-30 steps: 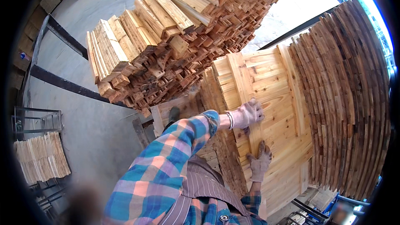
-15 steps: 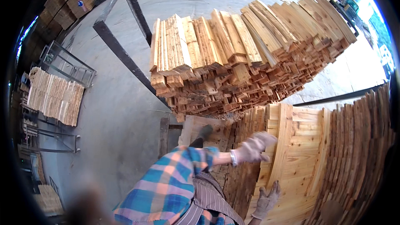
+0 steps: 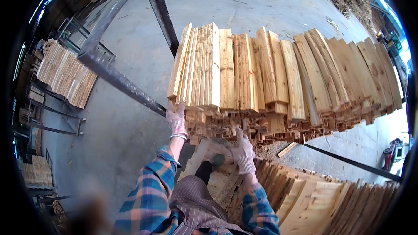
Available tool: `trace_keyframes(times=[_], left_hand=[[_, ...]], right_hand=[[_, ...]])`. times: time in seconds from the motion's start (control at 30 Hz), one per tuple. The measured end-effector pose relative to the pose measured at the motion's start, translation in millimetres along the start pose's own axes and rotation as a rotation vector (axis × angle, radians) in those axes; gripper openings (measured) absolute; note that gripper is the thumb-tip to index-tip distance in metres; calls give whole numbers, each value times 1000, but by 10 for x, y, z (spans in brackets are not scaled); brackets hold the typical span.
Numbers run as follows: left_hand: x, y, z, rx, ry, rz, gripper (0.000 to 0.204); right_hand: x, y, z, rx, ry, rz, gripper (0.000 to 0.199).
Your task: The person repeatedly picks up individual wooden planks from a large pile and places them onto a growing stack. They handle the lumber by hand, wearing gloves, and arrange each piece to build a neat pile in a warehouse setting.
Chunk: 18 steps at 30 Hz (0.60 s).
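Several racks of pale slats point(image 3: 65, 78) stand far off at the left edge, and a dark steel rail point(image 3: 117, 78) crosses the concrete floor point(image 3: 126, 135) between them and the work. Next comes the left hand point(image 3: 176, 119), gloved, reaching up to the near left corner of the stack of rough-sawn boards point(image 3: 278, 78); its fingers look curled against the lower ends of the outermost boards, though whether they grip one or only press on it I cannot tell. Further right, the right hand point(image 3: 244, 152), also gloved, is raised under the ragged underside of the same stack, fingers loosely spread and apparently closed on nothing. That stack sits on crosswise layers of shorter sticks, straight ahead of the person and above a lower fan of planks point(image 3: 331, 204) at the bottom right. Its top boards run with their long axis away from the person, near ends toward the hands, far ends toward the open floor. To handle the left boards well, I judge the left hand should take one board squarely by its end and draw it along its length, the right supporting from beneath so neighbours do not slide.
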<state>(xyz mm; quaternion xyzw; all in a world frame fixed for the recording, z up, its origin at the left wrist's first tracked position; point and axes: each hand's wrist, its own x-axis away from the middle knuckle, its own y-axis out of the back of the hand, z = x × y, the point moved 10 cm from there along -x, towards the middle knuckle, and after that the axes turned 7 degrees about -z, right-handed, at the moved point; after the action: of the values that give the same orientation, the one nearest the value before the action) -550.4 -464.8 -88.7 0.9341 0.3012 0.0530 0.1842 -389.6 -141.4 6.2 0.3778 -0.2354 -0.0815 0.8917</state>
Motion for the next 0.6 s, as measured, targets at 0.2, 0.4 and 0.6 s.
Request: trace_keyframes(times=[0.2, 0.4, 0.6], left_hand=[[-212, -279, -160, -150, 67, 45, 54], [99, -488, -411, 50, 328, 105, 26], [-19, -1128, 333, -121, 238, 557, 50]], right_hand=[[-1267, -421, 566, -102, 154, -56, 74], [-1491, -322, 607, -178, -1, -97, 62], [-1614, 118, 642, 61, 17, -22, 64]])
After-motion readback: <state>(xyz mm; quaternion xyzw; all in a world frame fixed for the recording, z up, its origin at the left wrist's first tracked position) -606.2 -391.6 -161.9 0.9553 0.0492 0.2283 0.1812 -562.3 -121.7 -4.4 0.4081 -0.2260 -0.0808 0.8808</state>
